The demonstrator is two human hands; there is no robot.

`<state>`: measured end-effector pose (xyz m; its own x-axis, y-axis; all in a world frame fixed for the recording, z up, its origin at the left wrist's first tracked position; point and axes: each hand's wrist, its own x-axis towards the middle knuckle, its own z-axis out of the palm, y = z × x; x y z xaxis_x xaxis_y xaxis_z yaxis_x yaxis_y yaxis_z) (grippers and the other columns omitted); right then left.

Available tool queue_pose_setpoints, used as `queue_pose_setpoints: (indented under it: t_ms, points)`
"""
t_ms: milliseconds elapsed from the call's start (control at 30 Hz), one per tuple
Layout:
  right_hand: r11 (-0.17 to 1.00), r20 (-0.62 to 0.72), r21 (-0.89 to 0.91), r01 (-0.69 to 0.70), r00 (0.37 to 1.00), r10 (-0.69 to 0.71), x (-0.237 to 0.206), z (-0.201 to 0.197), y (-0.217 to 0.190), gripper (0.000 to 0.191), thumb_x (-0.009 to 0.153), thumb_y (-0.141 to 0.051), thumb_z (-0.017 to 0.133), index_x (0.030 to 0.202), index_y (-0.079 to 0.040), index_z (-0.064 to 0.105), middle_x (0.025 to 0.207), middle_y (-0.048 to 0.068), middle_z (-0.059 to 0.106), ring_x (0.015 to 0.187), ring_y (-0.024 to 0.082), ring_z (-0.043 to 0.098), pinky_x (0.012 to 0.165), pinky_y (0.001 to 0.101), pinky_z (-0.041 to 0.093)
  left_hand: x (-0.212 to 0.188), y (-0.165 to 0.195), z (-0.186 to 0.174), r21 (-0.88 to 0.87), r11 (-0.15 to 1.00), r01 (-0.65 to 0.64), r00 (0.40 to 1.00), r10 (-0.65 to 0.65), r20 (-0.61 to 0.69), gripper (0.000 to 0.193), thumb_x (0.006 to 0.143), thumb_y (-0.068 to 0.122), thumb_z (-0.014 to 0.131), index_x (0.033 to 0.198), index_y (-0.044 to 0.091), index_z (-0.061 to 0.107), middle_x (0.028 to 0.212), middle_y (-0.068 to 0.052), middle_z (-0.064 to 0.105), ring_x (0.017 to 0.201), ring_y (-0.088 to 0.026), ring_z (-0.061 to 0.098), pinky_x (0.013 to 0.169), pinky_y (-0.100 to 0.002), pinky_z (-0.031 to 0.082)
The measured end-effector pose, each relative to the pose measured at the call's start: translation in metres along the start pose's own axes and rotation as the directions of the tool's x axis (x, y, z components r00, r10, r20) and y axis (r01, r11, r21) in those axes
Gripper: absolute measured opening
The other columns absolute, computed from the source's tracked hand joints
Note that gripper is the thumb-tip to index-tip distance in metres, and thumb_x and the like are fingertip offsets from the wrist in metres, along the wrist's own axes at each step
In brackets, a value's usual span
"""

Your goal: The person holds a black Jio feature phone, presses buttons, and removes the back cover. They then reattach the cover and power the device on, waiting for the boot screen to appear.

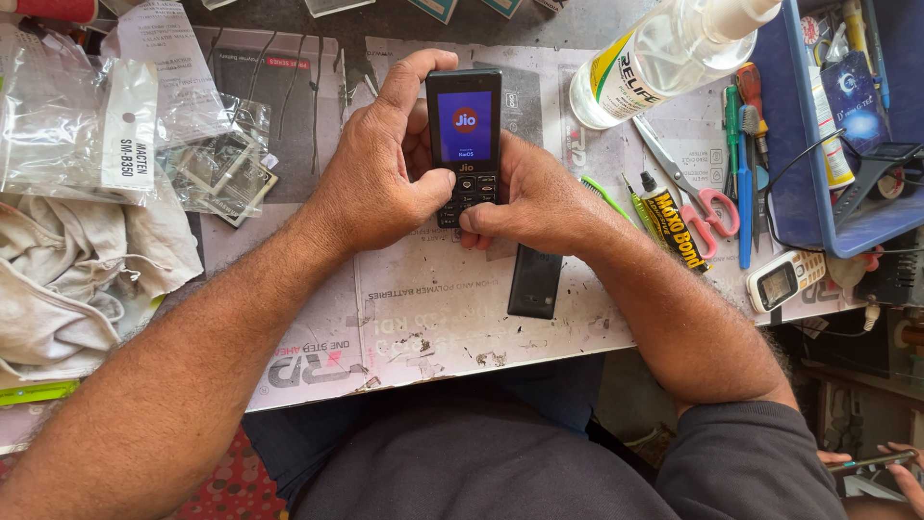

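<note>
I hold a small black keypad phone upright over the paper-covered bench, its screen lit blue with a red round logo. My left hand wraps its left side, forefinger hooked over the top edge and thumb pressing the keypad. My right hand grips the lower right side, thumb also on the keys. A black flat back cover or battery lies on the paper just below my right hand.
Clear plastic bags and a white cloth lie at left. At right are a clear liquid bottle, scissors, a glue tube, screwdrivers, a blue tray and a small white phone. Another person's hand shows at bottom right.
</note>
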<state>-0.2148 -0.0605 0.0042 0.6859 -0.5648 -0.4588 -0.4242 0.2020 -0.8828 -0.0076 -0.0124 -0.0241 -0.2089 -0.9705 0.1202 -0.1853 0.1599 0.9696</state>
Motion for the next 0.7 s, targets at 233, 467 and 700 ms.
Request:
queue_pose_setpoints:
  t_ms: [233,467,700]
  points:
    - [1.000,0.002,0.010,0.013,1.000,-0.013,-0.0001,-0.0002,0.0011,0.059,0.083,-0.001,0.067,0.138,0.001,0.044,0.092,0.010,0.071,0.079,0.016,0.075,0.069,0.0320,0.067,0.0002,0.0002,-0.0001,0.018,1.000,0.002,1.000,-0.002,0.001,0.085,0.080,-0.002,0.066,0.155,0.016,0.029,0.093,-0.005,0.075,0.079,-0.012,0.077,0.070,-0.026,0.063]
    - [1.000,-0.014,-0.004,-0.006,1.000,0.006,-0.0006,0.0003,-0.0005,0.062,0.082,-0.002,0.067,0.138,0.002,0.042,0.092,0.010,0.071,0.078,0.016,0.075,0.069,0.0316,0.067,-0.0003,0.0000,0.0007,0.056,0.998,0.001,1.000,-0.001,0.002,0.087,0.078,-0.001,0.066,0.154,0.016,0.027,0.092,-0.006,0.075,0.077,-0.012,0.077,0.068,-0.026,0.064]
    - [1.000,-0.015,0.002,0.003,1.000,-0.003,-0.0016,0.0001,-0.0014,0.061,0.081,-0.001,0.068,0.137,0.003,0.043,0.092,0.009,0.070,0.079,0.015,0.074,0.068,0.0315,0.067,0.0003,-0.0007,0.0025,0.065,0.998,-0.017,1.000,0.017,-0.003,0.086,0.079,0.000,0.065,0.155,0.015,0.027,0.093,-0.006,0.075,0.077,-0.012,0.077,0.069,-0.026,0.065]
